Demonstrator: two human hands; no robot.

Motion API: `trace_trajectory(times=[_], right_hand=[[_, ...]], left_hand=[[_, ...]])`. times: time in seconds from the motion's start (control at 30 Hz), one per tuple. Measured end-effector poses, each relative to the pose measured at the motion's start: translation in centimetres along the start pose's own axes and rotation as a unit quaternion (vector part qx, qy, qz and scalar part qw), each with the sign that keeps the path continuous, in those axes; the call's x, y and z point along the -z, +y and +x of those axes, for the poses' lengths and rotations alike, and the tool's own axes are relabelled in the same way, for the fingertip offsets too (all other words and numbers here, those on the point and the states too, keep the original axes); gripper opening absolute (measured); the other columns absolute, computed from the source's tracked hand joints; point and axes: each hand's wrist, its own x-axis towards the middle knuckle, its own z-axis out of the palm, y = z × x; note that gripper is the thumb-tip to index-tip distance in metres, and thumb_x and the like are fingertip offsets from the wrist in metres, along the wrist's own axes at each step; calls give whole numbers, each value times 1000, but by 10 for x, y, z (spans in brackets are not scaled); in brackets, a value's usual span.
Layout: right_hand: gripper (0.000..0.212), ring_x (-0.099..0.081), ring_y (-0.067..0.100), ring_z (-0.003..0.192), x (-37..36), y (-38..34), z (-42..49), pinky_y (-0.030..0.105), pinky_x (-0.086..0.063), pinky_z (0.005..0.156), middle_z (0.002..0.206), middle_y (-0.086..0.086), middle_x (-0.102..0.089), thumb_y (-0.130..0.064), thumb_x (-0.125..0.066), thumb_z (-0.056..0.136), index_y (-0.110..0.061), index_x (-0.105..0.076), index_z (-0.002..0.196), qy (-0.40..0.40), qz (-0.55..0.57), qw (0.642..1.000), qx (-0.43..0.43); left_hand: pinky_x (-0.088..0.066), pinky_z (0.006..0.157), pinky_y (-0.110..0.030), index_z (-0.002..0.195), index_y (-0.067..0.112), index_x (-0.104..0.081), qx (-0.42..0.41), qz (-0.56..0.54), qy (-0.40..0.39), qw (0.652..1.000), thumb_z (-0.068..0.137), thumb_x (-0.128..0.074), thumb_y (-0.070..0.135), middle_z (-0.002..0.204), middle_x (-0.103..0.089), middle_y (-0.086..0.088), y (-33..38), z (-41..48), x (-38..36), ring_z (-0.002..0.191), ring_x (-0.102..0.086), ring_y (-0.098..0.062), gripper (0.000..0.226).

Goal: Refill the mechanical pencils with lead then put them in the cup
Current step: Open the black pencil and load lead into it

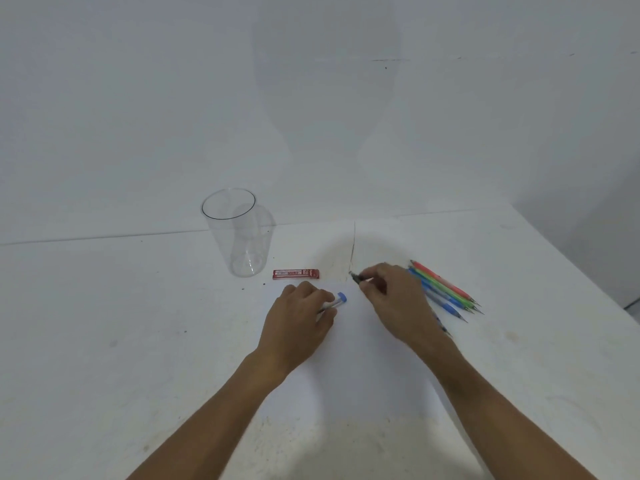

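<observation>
The left hand [301, 318] curls round a blue-ended mechanical pencil [337, 301]. The right hand [398, 303] pinches a small dark piece [356, 278], likely its cap. I'd tilt the barrel's open end up before feeding lead. The red lead case [296, 274] lies just beyond, the clear cup [239, 237] behind it, and the other pencils [445, 289] to the right.

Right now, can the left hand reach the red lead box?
Probably yes. The red lead box lies just beyond the left hand on the bare table, with nothing between them. But that hand grips a blue-capped pencil, so it would need free fingers.
</observation>
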Motion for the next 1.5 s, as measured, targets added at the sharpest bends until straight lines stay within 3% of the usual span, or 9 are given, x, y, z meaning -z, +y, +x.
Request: trace_trajectory(times=[0.13,0.47,0.67,0.73,0.87,1.0,1.17,1.33,1.5], right_hand=[[28,-53,10,93,-11,5,-8,17,-41,86,112,3,-63,-27,-52,99,-17,-63,123,-15,-76,997,27],[35,-55,14,106,-19,16,-9,23,-45,92,118,1,-62,-32,-38,104,-19,-59,129,-18,-160,985,58],[38,-54,17,113,-19,17,-5,26,-40,99,124,2,-59,-36,-38,103,-20,-56,133,2,-177,983,50],[38,-54,16,112,-20,14,-3,25,-40,98,124,2,-60,-36,-43,102,-21,-56,134,19,-145,988,51],[34,-55,7,82,-25,7,2,16,-43,80,109,-1,-68,-31,-55,97,-22,-61,129,22,-28,997,64],[40,-55,5,78,-24,1,4,22,-51,83,114,-1,-68,-26,-60,95,-22,-56,134,-9,26,997,78],[27,-53,-5,73,-19,1,19,-2,-36,67,108,-5,-71,-30,-62,94,-20,-70,118,-9,46,996,80],[15,-65,1,79,-18,4,45,12,-47,74,95,-6,-75,-24,-66,89,-22,-76,101,-12,109,994,9],[17,-68,11,81,-23,6,62,21,-52,74,94,-5,-74,-26,-61,91,-23,-74,102,-15,32,999,-14]], left_hand=[[-43,77,-29,118,22,-64,-12,47,-7,999,94,-56,33,110,-61,3,-5,0,-4,94,-53,-20,28],[-46,77,-34,118,22,-66,-20,49,-15,998,97,-52,20,107,-65,0,-15,5,-8,90,-54,-23,26],[-44,86,-32,123,19,-63,-8,7,-1,1000,98,-52,21,114,-65,0,-17,10,-8,101,-54,-24,28],[-44,89,-31,123,18,-64,8,-25,6,1000,98,-54,22,116,-64,0,-17,11,-8,105,-54,-23,28],[-46,84,-25,116,16,-67,21,-87,46,995,94,-61,21,112,-66,0,-15,12,-9,99,-59,-19,24],[-45,77,-21,110,16,-67,15,-98,45,994,93,-62,22,106,-66,1,-17,11,-9,92,-59,-17,18],[-45,81,-21,114,19,-65,9,-72,33,997,93,-62,24,115,-65,3,-24,16,-6,100,-58,-16,22],[-45,81,-27,110,18,-66,-22,-9,55,998,93,-56,16,110,-65,4,-36,35,1,98,-56,-22,19],[-52,86,-38,111,9,-69,-17,41,28,999,81,-50,0,111,-70,-6,-48,48,-6,100,-62,-34,37]])
